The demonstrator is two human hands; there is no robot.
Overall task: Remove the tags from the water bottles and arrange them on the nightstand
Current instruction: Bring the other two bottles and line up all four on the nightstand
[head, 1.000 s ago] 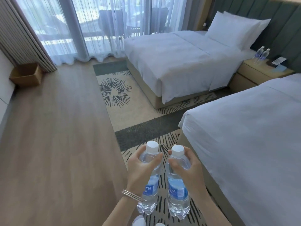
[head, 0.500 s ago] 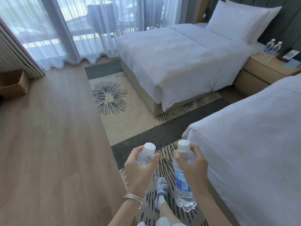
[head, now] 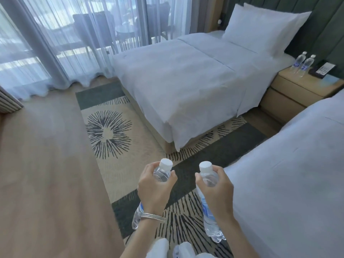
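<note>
My left hand (head: 155,190) grips a clear water bottle (head: 162,173) with a white cap and blue label near its shoulder. A second, matching water bottle (head: 209,178) sits in my right hand (head: 216,190), held the same way. Both bottles are upright over the patterned rug, a small gap between them. No tags are visible on them. The wooden nightstand (head: 290,90) stands far right between the two beds. Two more water bottles (head: 303,64) stand side by side on its top.
A black telephone (head: 323,70) sits on the nightstand beside the bottles. A white bed (head: 186,84) with pillows lies ahead, another white bed (head: 297,174) at my right. Sheer curtains (head: 65,43) cover the window. Wooden floor (head: 46,174) stretches left.
I have walked forward along the rug toward the gap between the beds. The beds and nightstand are nearer. My hands have drawn slightly apart, each holding its bottle.
</note>
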